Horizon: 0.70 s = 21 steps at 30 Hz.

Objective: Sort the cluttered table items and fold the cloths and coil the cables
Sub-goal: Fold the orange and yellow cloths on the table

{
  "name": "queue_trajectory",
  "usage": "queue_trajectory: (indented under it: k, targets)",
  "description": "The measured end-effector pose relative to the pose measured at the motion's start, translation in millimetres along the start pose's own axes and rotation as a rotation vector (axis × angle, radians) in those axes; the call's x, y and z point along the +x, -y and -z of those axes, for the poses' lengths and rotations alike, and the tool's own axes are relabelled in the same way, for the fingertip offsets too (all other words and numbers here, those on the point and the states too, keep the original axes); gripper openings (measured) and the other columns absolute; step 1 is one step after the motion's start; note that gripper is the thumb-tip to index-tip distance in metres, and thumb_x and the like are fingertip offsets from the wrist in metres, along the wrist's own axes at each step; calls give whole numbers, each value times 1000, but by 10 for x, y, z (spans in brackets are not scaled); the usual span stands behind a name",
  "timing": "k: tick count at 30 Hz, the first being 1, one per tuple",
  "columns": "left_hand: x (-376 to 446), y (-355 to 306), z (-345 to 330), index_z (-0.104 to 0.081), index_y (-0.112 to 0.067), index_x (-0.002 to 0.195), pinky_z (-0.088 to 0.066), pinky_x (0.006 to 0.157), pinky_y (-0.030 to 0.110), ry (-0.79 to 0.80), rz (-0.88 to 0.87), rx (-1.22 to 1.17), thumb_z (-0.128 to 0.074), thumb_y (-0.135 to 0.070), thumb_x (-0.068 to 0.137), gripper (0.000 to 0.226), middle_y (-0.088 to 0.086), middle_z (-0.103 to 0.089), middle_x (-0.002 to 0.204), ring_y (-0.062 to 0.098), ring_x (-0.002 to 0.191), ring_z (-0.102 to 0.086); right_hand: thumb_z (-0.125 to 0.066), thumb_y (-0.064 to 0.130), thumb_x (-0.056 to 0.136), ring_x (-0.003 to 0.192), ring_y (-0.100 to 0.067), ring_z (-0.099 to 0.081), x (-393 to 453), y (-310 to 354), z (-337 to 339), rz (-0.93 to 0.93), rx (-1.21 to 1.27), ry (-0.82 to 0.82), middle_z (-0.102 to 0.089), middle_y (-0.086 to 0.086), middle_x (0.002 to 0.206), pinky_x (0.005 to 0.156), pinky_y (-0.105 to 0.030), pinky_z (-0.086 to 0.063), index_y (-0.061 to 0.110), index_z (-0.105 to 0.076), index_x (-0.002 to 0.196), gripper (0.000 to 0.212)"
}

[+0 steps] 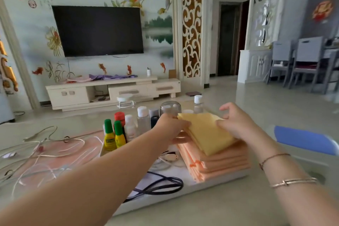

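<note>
A folded yellow cloth [207,132] lies on top of a stack of folded orange cloths [218,163] at the table's right side. My left hand [170,126] grips the yellow cloth's left edge, fingers underneath. My right hand [233,121] pinches its right edge. A dark cable [165,185] lies loosely looped near the front edge. White cables [45,154] sprawl tangled over the left of the table. A small white cable bundle [168,158] sits beside the orange stack.
Small bottles [126,128] stand grouped mid-table: two yellow ones with green caps, a red-capped one, several clear ones. An upturned glass [170,108] stands behind. A blue chair [306,139] is at the right. TV cabinet [111,90] stands beyond.
</note>
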<state>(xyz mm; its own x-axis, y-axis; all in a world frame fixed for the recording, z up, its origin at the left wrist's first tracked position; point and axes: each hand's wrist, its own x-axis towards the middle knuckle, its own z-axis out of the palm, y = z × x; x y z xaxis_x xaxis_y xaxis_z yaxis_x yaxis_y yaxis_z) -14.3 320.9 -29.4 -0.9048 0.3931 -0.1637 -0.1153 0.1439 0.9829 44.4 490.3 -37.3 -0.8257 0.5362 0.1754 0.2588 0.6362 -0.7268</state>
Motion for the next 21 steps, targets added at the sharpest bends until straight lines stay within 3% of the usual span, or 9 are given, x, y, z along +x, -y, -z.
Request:
queue_trajectory:
  k: [3,5,7,10,13,15,19,21]
  targets:
    - [84,120,30,-61,0,104,-57,50,26,-21,-7,67,-68,-8,86,21,11,-65,91,17,68,-65,-53,16,88,100,-23,-53,-147,7,-95,200,-493,-166,-56,-1,111,73,-31,-41,18,-52,114,26]
    - [88,152,49,-64,-1,99,-59,55,28,-10,-23,69,-67,-10,87,15,10,-64,86,15,67,-64,-49,8,88,105,-17,-50,-196,90,-171,400,-427,-210,-55,3,112,78,-27,-37,18,-58,110,26]
    - [79,169,58,-64,1,102,-60,57,30,-8,-31,42,-63,-12,91,18,8,-59,77,12,58,-58,-46,4,90,111,-10,-47,-226,198,-227,516,-228,-106,-53,8,118,86,-20,-35,19,-60,114,32]
    - [44,163,86,-62,2,109,-57,51,29,-29,-11,-19,-53,-16,97,23,9,-53,76,14,57,-51,-38,19,100,126,-10,-44,-234,201,-376,506,-214,125,-49,7,136,102,-25,-36,24,-51,132,35]
    - [-34,130,146,-59,-4,99,-58,50,31,-47,32,-24,-47,-12,99,15,12,-56,84,18,63,-54,-25,36,101,119,-17,-53,-250,90,-547,403,-319,284,-55,4,134,104,-38,-42,29,-48,134,41]
    - [-94,110,211,-57,-7,89,-57,53,32,-55,50,-30,-45,-6,97,15,11,-57,76,20,62,-55,-24,35,99,113,-19,-56,-258,82,-569,371,-363,281,-58,1,131,101,-40,-45,29,-49,131,41]
    - [-252,91,492,-56,-6,109,-57,52,31,-40,47,-72,-49,-10,97,14,9,-61,82,20,65,-59,-33,26,98,99,-19,-61,-324,283,-476,373,-359,87,-64,0,115,85,-38,-51,26,-49,131,37]
    - [-315,76,702,-58,-6,110,-58,52,31,-64,25,-75,-54,-13,95,17,8,-64,84,20,67,-61,-37,21,99,89,-16,-62,-419,449,-460,413,-308,-7,-64,0,110,76,-32,-52,25,-48,134,37]
